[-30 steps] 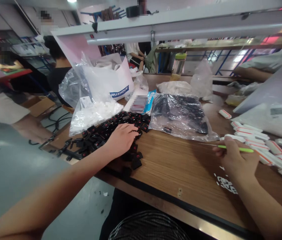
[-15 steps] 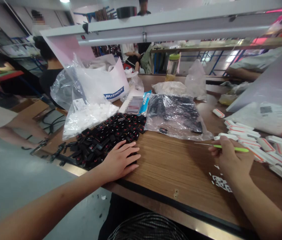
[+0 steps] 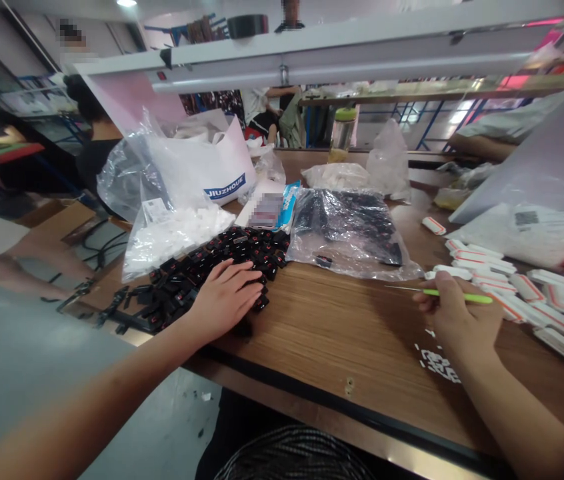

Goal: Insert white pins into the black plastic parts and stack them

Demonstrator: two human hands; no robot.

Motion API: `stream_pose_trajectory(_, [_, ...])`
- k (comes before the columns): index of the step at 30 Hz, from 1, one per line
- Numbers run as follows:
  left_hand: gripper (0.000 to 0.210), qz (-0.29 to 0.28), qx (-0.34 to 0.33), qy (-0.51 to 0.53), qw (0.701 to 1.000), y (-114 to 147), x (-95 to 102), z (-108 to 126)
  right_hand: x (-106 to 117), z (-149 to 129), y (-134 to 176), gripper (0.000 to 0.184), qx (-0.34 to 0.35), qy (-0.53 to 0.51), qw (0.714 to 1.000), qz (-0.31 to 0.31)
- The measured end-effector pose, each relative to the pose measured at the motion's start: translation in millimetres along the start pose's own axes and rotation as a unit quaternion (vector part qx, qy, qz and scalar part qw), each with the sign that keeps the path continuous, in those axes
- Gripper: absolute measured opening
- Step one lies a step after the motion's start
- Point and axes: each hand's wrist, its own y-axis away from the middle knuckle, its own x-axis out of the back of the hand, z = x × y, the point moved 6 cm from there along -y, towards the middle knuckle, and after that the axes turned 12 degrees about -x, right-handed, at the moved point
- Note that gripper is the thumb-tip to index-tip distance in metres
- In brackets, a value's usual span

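My left hand [image 3: 225,298] lies palm down over the right part of a pile of small black plastic pieces [image 3: 182,283]. Its fingers are stretched out and slightly bent, the tips resting on or just above the pieces; the palm side is hidden. In my right hand [image 3: 455,313] is a thin tool with a bright green handle [image 3: 472,297] and a slim metal shaft pointing left. Below this hand, small white strips [image 3: 439,367] are scattered on the wooden table [image 3: 322,320]. White bars with orange-red lines [image 3: 527,288] lie to the right of the hand.
A clear bag of black parts [image 3: 347,227] lies at mid-table. Behind the pile are a bag of white pieces [image 3: 172,233], a white JIUZHOUE bag [image 3: 212,160] and a blue-white packet [image 3: 287,207]. A bottle [image 3: 342,137] stands farther back, under a long lamp beam [image 3: 312,63].
My left hand has moved left and slightly up, farther onto the black pile. My right hand keeps the green-handled tool in nearly the same place; the whole view has shifted a little.
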Motion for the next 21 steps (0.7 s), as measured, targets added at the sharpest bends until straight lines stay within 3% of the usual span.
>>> stream_pose_trajectory(6, [0.021,-0.006,0.080,-0.003,0.997,11,9.5,-23,1,-1,0,0.036,-0.005,0.008,1.000,0.005])
stream_pose_trajectory(10, [0.030,-0.009,0.081,0.043,0.996,25,22.7,-5,-1,-3,3,0.036,-0.004,0.005,1.000,-0.004])
stream_pose_trajectory(13, [0.059,-0.037,0.038,0.083,0.995,37,20.1,16,-2,-4,5,0.037,-0.002,0.005,1.000,-0.006])
stream_pose_trajectory(15, [0.067,-0.058,0.031,0.086,0.994,43,12.8,24,-3,-6,7,0.037,0.005,0.010,1.000,-0.008])
stream_pose_trajectory(21, [0.047,-0.039,0.063,0.060,0.995,40,-1.7,18,-2,-7,6,0.036,0.012,0.001,1.000,-0.005])
